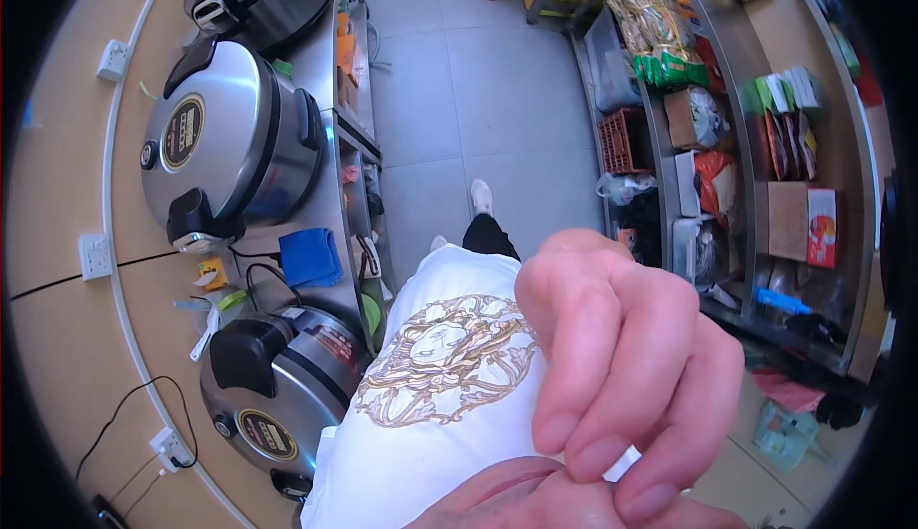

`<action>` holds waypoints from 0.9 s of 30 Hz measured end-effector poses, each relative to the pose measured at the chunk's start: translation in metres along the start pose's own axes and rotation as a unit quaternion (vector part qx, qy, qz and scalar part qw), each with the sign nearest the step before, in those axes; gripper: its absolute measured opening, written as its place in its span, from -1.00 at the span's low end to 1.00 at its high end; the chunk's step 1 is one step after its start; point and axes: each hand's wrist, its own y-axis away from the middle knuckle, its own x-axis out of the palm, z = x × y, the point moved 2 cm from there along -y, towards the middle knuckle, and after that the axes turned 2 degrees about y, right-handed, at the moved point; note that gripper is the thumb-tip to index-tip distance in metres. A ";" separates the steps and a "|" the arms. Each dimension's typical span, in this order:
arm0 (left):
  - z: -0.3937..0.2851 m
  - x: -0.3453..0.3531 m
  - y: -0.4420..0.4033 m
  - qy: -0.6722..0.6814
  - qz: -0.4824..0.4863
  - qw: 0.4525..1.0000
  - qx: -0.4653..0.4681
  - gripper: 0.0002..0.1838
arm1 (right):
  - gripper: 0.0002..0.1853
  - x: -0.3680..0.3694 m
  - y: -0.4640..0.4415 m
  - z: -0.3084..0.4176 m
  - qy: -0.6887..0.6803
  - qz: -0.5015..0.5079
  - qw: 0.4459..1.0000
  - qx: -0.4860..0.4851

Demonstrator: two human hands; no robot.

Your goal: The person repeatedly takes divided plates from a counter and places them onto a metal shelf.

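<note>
Head view: the right hand [636, 352] has its fingers curled downward, touching the apparent left hand [526, 507], which is mostly cut off; a small white piece [623, 463] shows at the fingertips, grip by either undeterminable. Left of the hands, tabletop [322, 196] bears three lidded cookers [229, 132]; right, stocked shelving [750, 161]

a steel counter [314, 209] holds large cookers [229, 142] and a blue cloth [311, 258].
</note>
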 end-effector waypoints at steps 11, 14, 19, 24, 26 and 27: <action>-0.159 -0.005 -0.070 0.028 -0.042 0.998 -0.026 -0.72 | -0.85 -0.211 0.014 -0.149 0.150 -0.044 0.977 0.143; -0.210 -0.008 -0.086 0.050 -0.061 0.996 -0.033 -0.72 | -0.82 -0.272 0.051 -0.204 0.248 -0.100 0.919 0.289; -0.276 -0.010 -0.110 0.091 -0.088 0.991 -0.046 -0.72 | -0.79 -0.370 0.126 -0.253 0.358 -0.095 0.776 0.510; -0.321 -0.010 -0.138 0.087 -0.092 0.991 -0.050 -0.72 | -0.80 -0.431 0.157 -0.274 0.379 -0.099 0.689 0.610; -0.334 -0.014 -0.152 0.069 -0.087 0.993 -0.049 -0.72 | -0.81 -0.449 0.163 -0.287 0.380 -0.099 0.684 0.615; -0.342 -0.017 -0.161 0.060 -0.084 0.994 -0.047 -0.72 | -0.81 -0.456 0.161 -0.294 0.366 -0.101 0.668 0.640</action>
